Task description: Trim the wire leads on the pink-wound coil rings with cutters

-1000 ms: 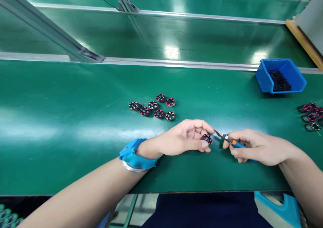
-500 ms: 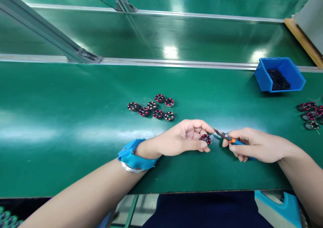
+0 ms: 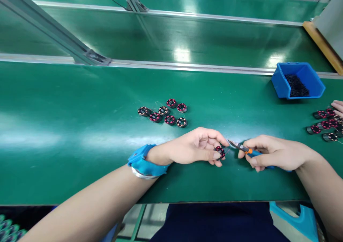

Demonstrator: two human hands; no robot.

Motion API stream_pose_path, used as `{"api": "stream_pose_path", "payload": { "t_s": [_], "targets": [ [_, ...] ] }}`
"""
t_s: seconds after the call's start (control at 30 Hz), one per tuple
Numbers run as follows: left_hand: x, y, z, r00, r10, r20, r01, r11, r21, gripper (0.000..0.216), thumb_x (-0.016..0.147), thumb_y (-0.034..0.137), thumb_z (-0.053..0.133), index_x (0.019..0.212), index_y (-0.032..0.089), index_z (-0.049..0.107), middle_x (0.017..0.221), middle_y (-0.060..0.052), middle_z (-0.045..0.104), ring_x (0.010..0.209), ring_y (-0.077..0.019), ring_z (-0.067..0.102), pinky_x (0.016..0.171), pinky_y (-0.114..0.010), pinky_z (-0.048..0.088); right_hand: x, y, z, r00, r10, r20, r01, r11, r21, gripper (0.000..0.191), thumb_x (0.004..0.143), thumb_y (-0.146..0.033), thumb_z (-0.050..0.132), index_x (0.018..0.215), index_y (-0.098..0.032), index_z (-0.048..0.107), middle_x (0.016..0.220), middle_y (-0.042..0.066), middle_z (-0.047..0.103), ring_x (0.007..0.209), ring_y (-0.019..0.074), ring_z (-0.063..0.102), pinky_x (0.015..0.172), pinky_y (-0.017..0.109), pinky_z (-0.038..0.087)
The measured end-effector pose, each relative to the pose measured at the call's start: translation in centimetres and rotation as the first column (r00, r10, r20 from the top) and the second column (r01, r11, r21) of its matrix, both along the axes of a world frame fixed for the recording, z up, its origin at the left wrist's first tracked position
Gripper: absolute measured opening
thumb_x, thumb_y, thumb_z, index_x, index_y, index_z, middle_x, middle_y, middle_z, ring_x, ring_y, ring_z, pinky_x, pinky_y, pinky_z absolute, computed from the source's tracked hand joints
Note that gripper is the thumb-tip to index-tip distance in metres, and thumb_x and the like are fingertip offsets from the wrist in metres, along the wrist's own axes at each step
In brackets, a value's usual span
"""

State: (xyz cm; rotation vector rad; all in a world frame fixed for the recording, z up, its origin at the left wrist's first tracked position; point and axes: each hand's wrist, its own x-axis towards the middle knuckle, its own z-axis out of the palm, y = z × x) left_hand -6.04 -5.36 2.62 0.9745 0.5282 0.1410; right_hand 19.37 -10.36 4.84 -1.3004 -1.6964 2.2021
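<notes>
Between the thumb and fingers of my left hand (image 3: pixel 199 145) is a small round motor stator (image 3: pixel 220 151) with pink-red and black coil ends; a thin wire trails from its right side. A blue wristband (image 3: pixel 147 161) circles that wrist. My right hand (image 3: pixel 276 152) is closed around the blue and orange handles of cutting pliers (image 3: pixel 248 151). Their dark jaws point left, close to my left index fingertip and just above the stator. Whether the jaws touch the wire I cannot tell. Several similar stators (image 3: pixel 169 120), some with pale coil ends, lie on the green table beyond my left hand.
At the back right stands a blue bin (image 3: pixel 298 81) holding small black pieces. More stators (image 3: pixel 324 124) lie at the right edge, where another person's hand (image 3: pixel 338 106) reaches in. A metal rail (image 3: pixel 187 66) runs along the table's back.
Another person's hand has appeared at the right edge, and the stators there sit differently, with more of them in view. My hands keep nearly the same pose; the view has shifted slightly.
</notes>
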Motion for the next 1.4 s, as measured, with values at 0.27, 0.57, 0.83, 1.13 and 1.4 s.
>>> {"api": "stream_pose_path", "payload": {
  "t_s": [0.27, 0.57, 0.83, 1.13, 1.4],
  "targets": [
    [-0.1, 0.1, -0.1, 1.0, -0.013, 0.005, 0.013, 1.0, 0.005, 0.038, 0.075, 0.027, 0.077, 0.106, 0.013, 0.063, 0.088, -0.005, 0.071, 0.075, -0.015, 0.072, 0.068, -0.022, 0.058, -0.3, 0.1, 0.4, 0.996, 0.054, 0.069, -0.058, 0.997, 0.047, 0.024, 0.083, -0.025, 0.056, 0.102, -0.011, 0.06, 0.077, 0.002, 0.059, 0.066, 0.0125, 0.059, 0.058, 0.023, 0.047],
    [0.0, 0.1, 0.0, 1.0, -0.018, -0.001, 0.018, 1.0, 0.013, 0.042, 0.072, 0.032, 0.079, 0.106, 0.013, 0.064, 0.088, -0.006, 0.071, 0.073, -0.0151, 0.072, 0.068, -0.023, 0.058, -0.1, 0.1, 0.3, 0.992, 0.096, 0.077, -0.104, 0.989, 0.109, 0.022, 0.084, -0.022, 0.054, 0.103, -0.011, 0.06, 0.076, 0.001, 0.058, 0.065, 0.0121, 0.06, 0.058, 0.022, 0.046],
    [-0.1, 0.1, 0.2, 1.0, -0.019, -0.009, 0.019, 1.0, 0.024, 0.041, 0.073, 0.032, 0.079, 0.106, 0.013, 0.065, 0.088, -0.006, 0.071, 0.074, -0.0149, 0.072, 0.069, -0.024, 0.058, -0.2, 0.1, 0.2, 0.992, 0.101, 0.081, -0.11, 0.987, 0.114, 0.017, 0.087, -0.022, 0.053, 0.1, -0.014, 0.06, 0.075, 0.001, 0.058, 0.064, 0.0119, 0.06, 0.057, 0.022, 0.047],
    [0.1, -0.6, -0.5, 0.999, 0.047, -0.009, -0.043, 0.965, 0.258, 0.034, 0.077, 0.025, 0.071, 0.106, 0.011, 0.06, 0.091, -0.01, 0.072, 0.082, -0.0176, 0.071, 0.075, -0.029, 0.057, 0.5, 0.0, -0.6, 0.983, -0.179, 0.031, 0.172, 0.973, 0.152, 0.027, 0.088, -0.03, 0.056, 0.11, -0.014, 0.058, 0.074, 0.002, 0.059, 0.063, 0.0125, 0.057, 0.058, 0.024, 0.047],
    [0.5, -1.2, -1.4, 0.884, 0.466, -0.04, 0.025, 0.039, 0.999, 0.019, 0.078, 0.024, 0.063, 0.095, 0.016, 0.065, 0.112, -0.012, 0.069, 0.12, -0.0302, 0.054, 0.1, -0.049, 0.043, 0.6, -0.2, -1.2, 0.946, -0.313, -0.083, 0.322, 0.936, 0.14, 0.021, 0.083, -0.027, 0.059, 0.101, -0.015, 0.058, 0.074, 0.0, 0.053, 0.062, 0.012, 0.053, 0.059, 0.026, 0.045]
  ]
}}
